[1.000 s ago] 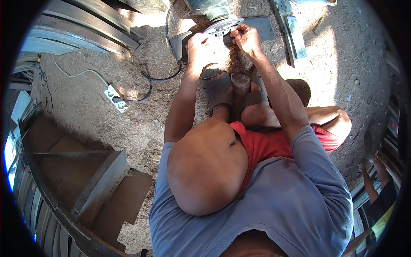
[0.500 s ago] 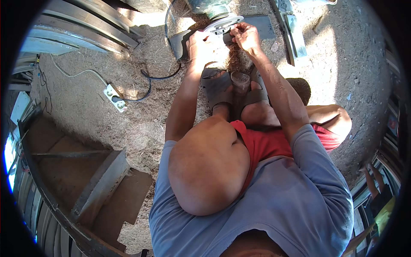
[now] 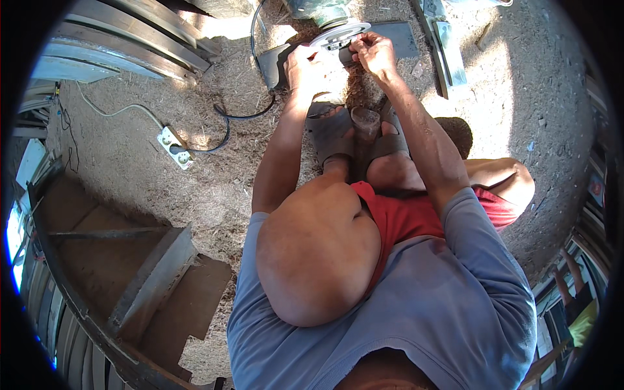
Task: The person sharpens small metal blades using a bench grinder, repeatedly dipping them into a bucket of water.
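At the top of the view, a pale grey disc (image 3: 342, 34) stands in front of a greenish machine body (image 3: 318, 11). My left hand (image 3: 303, 69) is at its left edge, fingers curled and pinched. On the other side my right hand (image 3: 376, 54) pinches with thumb and forefinger close to the disc's lower right. Whatever either hand holds is too small or hidden to make out. A flat dark grey board (image 3: 396, 40) lies beneath the disc. Between my sandalled feet (image 3: 331, 133) stands a small round-rimmed cup-like container (image 3: 365, 118).
Left of me a white power strip (image 3: 175, 148) lies on the shavings-covered ground, with a black cable (image 3: 246, 117) running toward the machine. Long boards (image 3: 130, 39) are stacked upper left. A broken brown wooden frame (image 3: 153, 279) lies lower left. Another person (image 3: 578, 305) shows at the right rim.
My hands stay almost in place at the disc, with only a slight shift. At the right rim, the other person's arms and yellow-green clothing have moved a little.
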Demonstrator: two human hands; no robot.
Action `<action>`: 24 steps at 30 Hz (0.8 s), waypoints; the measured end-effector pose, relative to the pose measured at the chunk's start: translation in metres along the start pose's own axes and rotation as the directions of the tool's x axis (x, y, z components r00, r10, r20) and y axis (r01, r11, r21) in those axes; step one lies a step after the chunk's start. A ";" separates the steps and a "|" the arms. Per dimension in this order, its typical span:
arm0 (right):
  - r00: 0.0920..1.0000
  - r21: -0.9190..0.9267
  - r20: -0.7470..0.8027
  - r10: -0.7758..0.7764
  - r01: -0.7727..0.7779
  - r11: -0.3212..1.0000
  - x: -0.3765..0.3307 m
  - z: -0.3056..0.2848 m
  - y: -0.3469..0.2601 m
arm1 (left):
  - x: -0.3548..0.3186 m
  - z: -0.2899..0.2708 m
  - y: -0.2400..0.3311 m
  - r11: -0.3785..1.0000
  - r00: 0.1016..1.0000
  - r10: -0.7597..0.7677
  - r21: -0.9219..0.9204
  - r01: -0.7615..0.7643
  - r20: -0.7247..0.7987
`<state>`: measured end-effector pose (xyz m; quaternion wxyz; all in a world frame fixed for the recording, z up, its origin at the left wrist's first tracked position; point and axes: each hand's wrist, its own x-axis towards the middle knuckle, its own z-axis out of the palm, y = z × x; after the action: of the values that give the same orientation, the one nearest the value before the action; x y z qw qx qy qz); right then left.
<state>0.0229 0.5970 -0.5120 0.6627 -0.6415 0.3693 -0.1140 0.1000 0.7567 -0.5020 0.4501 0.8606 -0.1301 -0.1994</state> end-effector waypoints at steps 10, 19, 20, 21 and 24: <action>0.999 -0.003 -0.038 0.013 -0.013 1.000 0.001 -0.003 0.002 | -0.007 -0.004 0.027 0.995 0.999 0.045 0.086 -0.043 -0.021; 0.999 0.036 -0.017 0.048 -0.047 0.998 -0.004 0.004 -0.008 | -0.002 0.001 0.008 1.000 0.996 -0.013 0.003 0.014 -0.091; 0.999 0.044 -0.025 0.040 -0.038 0.998 -0.003 0.003 -0.008 | -0.001 0.004 0.007 1.000 0.996 -0.007 0.025 0.010 -0.094; 0.999 0.051 -0.033 0.031 -0.029 0.998 -0.003 0.002 -0.007 | 0.000 0.006 0.006 0.999 0.995 -0.001 0.047 0.006 -0.098; 0.999 0.059 -0.034 0.008 -0.006 0.998 0.001 0.001 -0.001 | 0.006 0.007 0.000 0.994 0.999 -0.022 0.105 0.027 -0.047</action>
<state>0.0246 0.5974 -0.5110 0.6753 -0.6183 0.3792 -0.1336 0.1019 0.7493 -0.5066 0.4043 0.8891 -0.1197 -0.1779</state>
